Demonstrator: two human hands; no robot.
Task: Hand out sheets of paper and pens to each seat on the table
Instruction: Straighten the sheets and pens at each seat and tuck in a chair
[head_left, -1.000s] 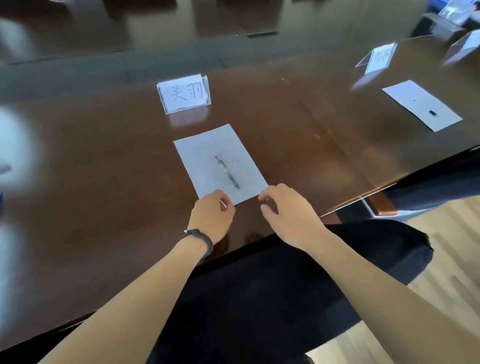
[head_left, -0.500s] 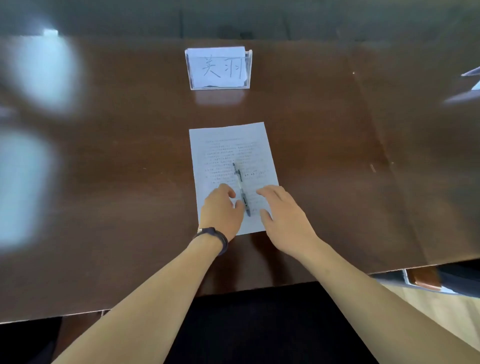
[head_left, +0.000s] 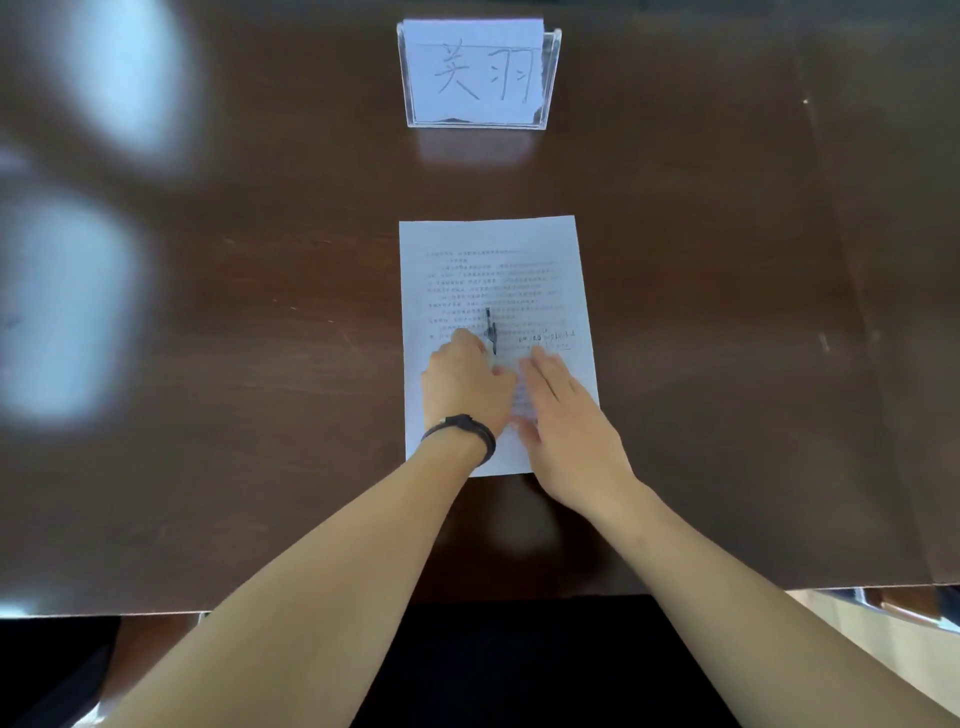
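Note:
A printed sheet of paper (head_left: 493, 260) lies on the dark wooden table (head_left: 234, 338), straight in front of a name card. A black pen (head_left: 490, 328) lies on the sheet, pointing away from me. My left hand (head_left: 462, 387), with a dark wristband, is curled over the pen's lower half, thumb and fingers closed on it. My right hand (head_left: 569, 426) lies flat on the sheet's lower right part, fingers stretched and slightly apart. Both hands hide the sheet's lower middle.
A clear acrylic name card holder (head_left: 478, 73) with handwritten characters stands at the far side of the table. The table's near edge (head_left: 156, 613) runs across the bottom, with a black chair back (head_left: 519, 665) below it. Bright window reflections lie on the left.
My view has swung to face the sheet squarely and come closer. Both hands slid forward from the sheet's near edge onto it, and my left hand has closed over the pen's lower half.

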